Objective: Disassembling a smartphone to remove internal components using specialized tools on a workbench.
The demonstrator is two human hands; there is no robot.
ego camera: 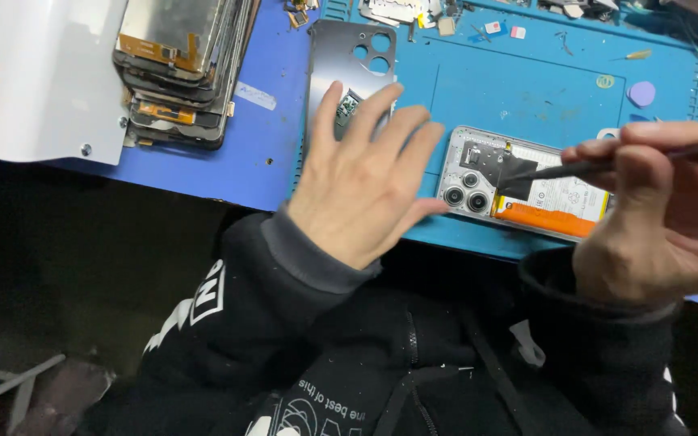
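The left hand [365, 182] is shown spread flat, fingers extended and slightly fanned, holding nothing; it is raised over the near end of the detached dark back cover [349, 69], and whether the fingertips touch that cover cannot be told. The right hand [660, 206] is shown closed in a pinch around a slim dark tool [575, 169], whose tip is laid against the black shield plate [494, 165] inside the opened phone [527, 190]. The phone is seen lying face down on the blue work mat [527, 89], just right of the left hand and near the table's near edge. As judged from this arrangement, the back cover is already removed and set aside to the left, so that the camera cluster [466, 194], the white battery [567, 194] and an orange strip [551, 220] along the near side are exposed; the internal parts are still seated, so the work inside the body appears to be at an early stage. Farther out, a stack of phone screens and frames [179, 69] is seen at far left beside a pale metal sheet [42, 81], and small loose parts [414, 12] are scattered along the far edge of the mat, with a purple pick [641, 94] at far right.
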